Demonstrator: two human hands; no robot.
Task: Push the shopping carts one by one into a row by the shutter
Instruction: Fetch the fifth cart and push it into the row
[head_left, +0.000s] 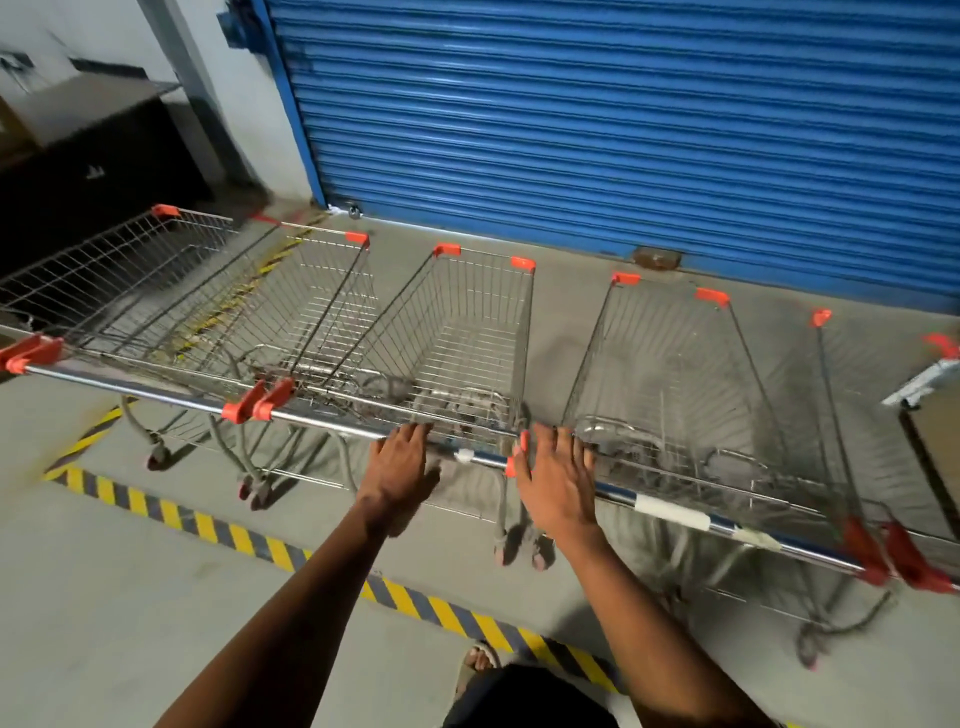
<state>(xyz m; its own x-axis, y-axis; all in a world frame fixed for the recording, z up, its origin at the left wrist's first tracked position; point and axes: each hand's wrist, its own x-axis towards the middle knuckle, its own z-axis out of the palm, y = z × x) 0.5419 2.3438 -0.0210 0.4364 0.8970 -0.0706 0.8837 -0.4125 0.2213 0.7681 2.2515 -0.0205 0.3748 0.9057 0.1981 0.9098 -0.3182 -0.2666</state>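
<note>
Nearest the camera, both forearms reach forward over the hazard-striped floor line (291, 558); a sandalled foot (480, 657) shows at the bottom edge of the view. The left hand (402, 465) rests on the handle bar (483, 458) of the third cart (467, 332), fingers extended over the bar rather than wrapped round it; the right hand (558, 480) lies with straight fingers across the junction of that bar and the bar of the fourth cart (670, 364); neither hand clamps anything.

The carts stand side by side, handles toward the person, noses toward the blue shutter (623, 130); two more carts (182, 291) stand to the left and a fifth cart (826, 395) to the right. A gap separates the third and fourth baskets; the handles form a near-continuous line.

Handling judgement: the wire baskets are stiff and light when unloaded, and each cart rolls on casters, so it is likely to swivel if pushed off-centre; the chrome bar is smooth and may be slippery. Take hold on the bar between the red end caps (260, 405), hands spread either side of centre; push level and straight.

Beyond the noses, bare concrete floor (571, 260) runs to the foot of the shutter; at far left a dark cabinet (88, 156) stands against the wall.
</note>
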